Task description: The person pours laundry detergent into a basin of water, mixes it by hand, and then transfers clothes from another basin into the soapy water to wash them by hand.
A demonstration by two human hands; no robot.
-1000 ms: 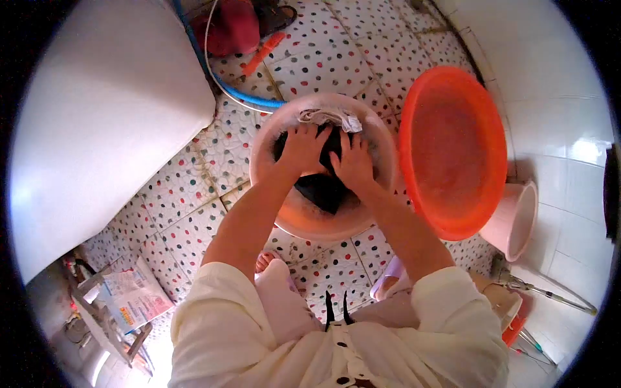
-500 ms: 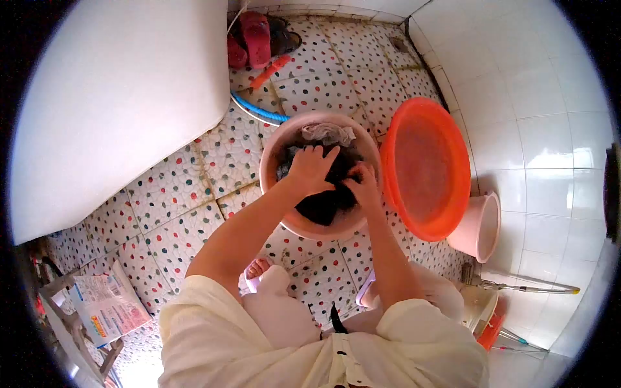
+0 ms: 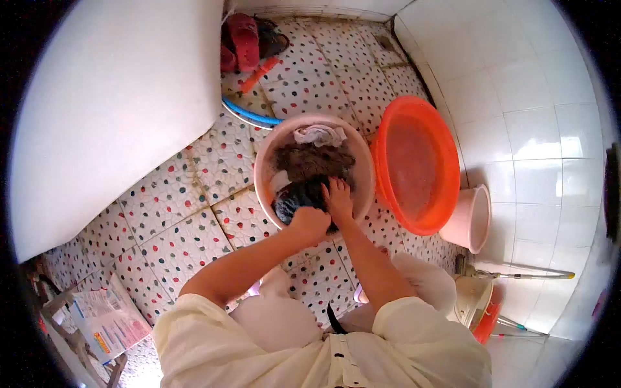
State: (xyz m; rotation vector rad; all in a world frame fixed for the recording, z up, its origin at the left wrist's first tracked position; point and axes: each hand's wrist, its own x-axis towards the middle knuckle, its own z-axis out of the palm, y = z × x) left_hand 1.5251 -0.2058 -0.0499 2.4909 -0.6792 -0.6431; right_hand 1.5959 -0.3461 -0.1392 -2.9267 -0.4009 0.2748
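A pink basin [image 3: 263,184] on the tiled floor holds wet laundry. At its near side is a black garment [image 3: 294,197], bunched and wet. My left hand [image 3: 310,222] is closed in a fist on the near edge of this garment; its fingertips are hidden. Just to the right, my right hand [image 3: 338,199] lies on the black cloth with its fingers apart. Farther back in the basin are a dark brown cloth [image 3: 315,160] and a crumpled pale cloth [image 3: 320,135]. A small white piece [image 3: 280,180] shows at the left wall.
Right of the basin stands an orange tub [image 3: 414,168] of cloudy water, with a pink bucket [image 3: 469,220] behind it. A blue hose [image 3: 252,118] and red slippers [image 3: 244,42] lie farther off. A white appliance or panel [image 3: 116,116] rises at left, above a printed bag [image 3: 110,317].
Both hands have moved toward me in the basin, and the left has closed into a fist. The black garment now lies at the near side, uncovering the brown cloth behind it.
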